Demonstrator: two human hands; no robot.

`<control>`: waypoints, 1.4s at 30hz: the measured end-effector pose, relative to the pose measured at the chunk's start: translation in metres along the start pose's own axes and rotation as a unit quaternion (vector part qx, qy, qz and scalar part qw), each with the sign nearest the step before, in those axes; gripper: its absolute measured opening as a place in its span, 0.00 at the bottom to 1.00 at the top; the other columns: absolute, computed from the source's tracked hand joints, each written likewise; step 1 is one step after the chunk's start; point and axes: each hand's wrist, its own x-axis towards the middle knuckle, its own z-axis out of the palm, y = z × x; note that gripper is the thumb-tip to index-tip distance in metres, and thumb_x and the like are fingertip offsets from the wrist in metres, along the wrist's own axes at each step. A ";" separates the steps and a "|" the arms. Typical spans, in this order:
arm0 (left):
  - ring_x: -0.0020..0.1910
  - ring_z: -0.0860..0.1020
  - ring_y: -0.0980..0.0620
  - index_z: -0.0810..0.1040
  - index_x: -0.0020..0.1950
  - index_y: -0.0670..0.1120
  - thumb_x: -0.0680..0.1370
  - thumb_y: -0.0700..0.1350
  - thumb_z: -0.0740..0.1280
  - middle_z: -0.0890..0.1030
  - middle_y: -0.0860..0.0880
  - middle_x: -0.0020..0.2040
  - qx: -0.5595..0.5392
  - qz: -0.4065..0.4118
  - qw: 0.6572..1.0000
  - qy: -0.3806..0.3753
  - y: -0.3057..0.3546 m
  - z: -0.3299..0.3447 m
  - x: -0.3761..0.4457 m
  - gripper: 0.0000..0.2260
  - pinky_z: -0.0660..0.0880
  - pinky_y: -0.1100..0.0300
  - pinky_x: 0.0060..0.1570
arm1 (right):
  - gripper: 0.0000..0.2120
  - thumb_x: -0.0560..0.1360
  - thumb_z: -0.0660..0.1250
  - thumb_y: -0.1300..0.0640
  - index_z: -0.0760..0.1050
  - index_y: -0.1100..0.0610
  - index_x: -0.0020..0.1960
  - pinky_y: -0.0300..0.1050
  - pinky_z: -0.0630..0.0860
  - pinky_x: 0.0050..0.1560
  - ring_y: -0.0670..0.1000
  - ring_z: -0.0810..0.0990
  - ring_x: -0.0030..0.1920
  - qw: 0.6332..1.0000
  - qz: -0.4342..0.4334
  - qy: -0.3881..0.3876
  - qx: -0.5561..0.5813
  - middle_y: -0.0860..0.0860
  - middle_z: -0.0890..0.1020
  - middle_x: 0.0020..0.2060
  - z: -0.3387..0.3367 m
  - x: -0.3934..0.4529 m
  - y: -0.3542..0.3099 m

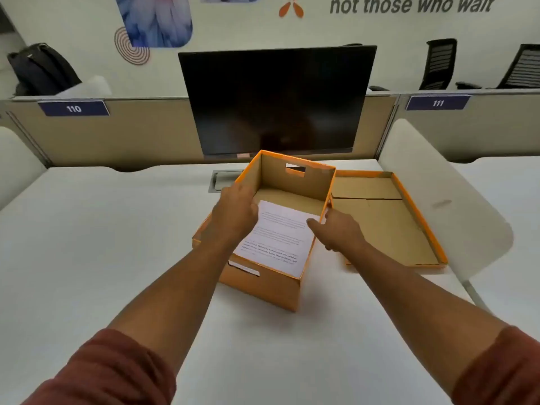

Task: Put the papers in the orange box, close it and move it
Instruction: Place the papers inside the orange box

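The orange box (264,290) stands without a lid in the middle of the white desk, its brown inside showing. A stack of printed white papers (277,238) lies inside it, their near edge hidden behind the box's front wall. My left hand (233,210) reaches over the left rim and curls down on the papers' left edge. My right hand (336,230) is at the right rim, fingers apart, with the index fingertip touching the papers' right edge. The orange lid (388,220) lies upside down on the desk just right of the box.
A dark monitor (276,100) stands right behind the box, with a cable hatch (217,181) at its foot. A white divider panel (444,206) rises to the right of the lid. Beige partitions numbered 110 and 111 close off the back of the desk.
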 end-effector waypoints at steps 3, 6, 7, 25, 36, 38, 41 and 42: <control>0.56 0.77 0.43 0.77 0.64 0.44 0.79 0.46 0.65 0.80 0.43 0.60 0.035 -0.083 0.996 0.007 -0.031 -0.007 -0.002 0.15 0.77 0.50 0.49 | 0.20 0.74 0.62 0.41 0.72 0.57 0.36 0.45 0.80 0.32 0.51 0.84 0.27 0.998 0.034 -0.030 0.048 0.53 0.83 0.29 0.014 -0.003 -0.002; 0.60 0.77 0.41 0.74 0.68 0.43 0.78 0.50 0.65 0.79 0.42 0.63 0.023 -0.161 0.985 -0.057 -0.060 -0.013 -0.005 0.20 0.75 0.50 0.52 | 0.13 0.73 0.64 0.48 0.69 0.52 0.33 0.41 0.75 0.27 0.50 0.82 0.24 0.995 0.058 -0.023 0.074 0.51 0.82 0.26 0.024 -0.011 -0.009; 0.59 0.78 0.40 0.73 0.68 0.42 0.79 0.51 0.64 0.79 0.42 0.63 0.015 -0.178 0.980 -0.085 -0.068 -0.014 -0.006 0.20 0.74 0.50 0.50 | 0.11 0.72 0.64 0.51 0.69 0.53 0.34 0.42 0.76 0.28 0.52 0.83 0.26 0.995 0.063 -0.013 0.078 0.52 0.82 0.26 0.025 -0.013 -0.012; 0.38 0.78 0.50 0.81 0.40 0.44 0.74 0.52 0.65 0.82 0.48 0.37 -0.084 -0.163 0.979 -0.086 -0.178 -0.088 -0.063 0.13 0.70 0.58 0.37 | 0.10 0.77 0.59 0.57 0.74 0.61 0.52 0.56 0.81 0.47 0.60 0.83 0.41 0.999 -0.011 -0.020 0.028 0.57 0.83 0.44 0.044 -0.061 -0.080; 0.30 0.75 0.51 0.79 0.34 0.43 0.74 0.47 0.67 0.79 0.46 0.30 -0.088 -0.126 0.986 -0.062 -0.215 -0.106 -0.140 0.11 0.69 0.59 0.31 | 0.13 0.80 0.59 0.53 0.74 0.59 0.58 0.52 0.82 0.44 0.57 0.83 0.42 0.996 -0.076 -0.053 -0.019 0.56 0.83 0.50 0.068 -0.098 -0.089; 0.31 0.76 0.50 0.79 0.34 0.43 0.74 0.47 0.67 0.79 0.46 0.30 -0.086 -0.126 0.987 -0.058 -0.215 -0.106 -0.145 0.11 0.69 0.60 0.31 | 0.13 0.80 0.59 0.52 0.74 0.59 0.58 0.54 0.82 0.45 0.57 0.83 0.42 0.995 -0.077 -0.054 -0.019 0.56 0.83 0.50 0.073 -0.101 -0.087; 0.32 0.77 0.49 0.80 0.36 0.43 0.74 0.48 0.67 0.80 0.47 0.31 -0.087 -0.127 0.986 -0.063 -0.210 -0.106 -0.145 0.11 0.70 0.60 0.33 | 0.16 0.80 0.59 0.52 0.73 0.60 0.61 0.56 0.82 0.47 0.57 0.83 0.42 0.996 -0.066 -0.061 -0.017 0.57 0.83 0.51 0.077 -0.102 -0.082; 0.33 0.77 0.50 0.80 0.37 0.44 0.73 0.49 0.66 0.80 0.48 0.32 -0.088 -0.128 0.986 -0.064 -0.208 -0.106 -0.145 0.11 0.71 0.59 0.34 | 0.17 0.80 0.59 0.52 0.73 0.60 0.64 0.56 0.83 0.47 0.56 0.84 0.40 0.996 -0.063 -0.067 -0.013 0.57 0.84 0.51 0.078 -0.101 -0.080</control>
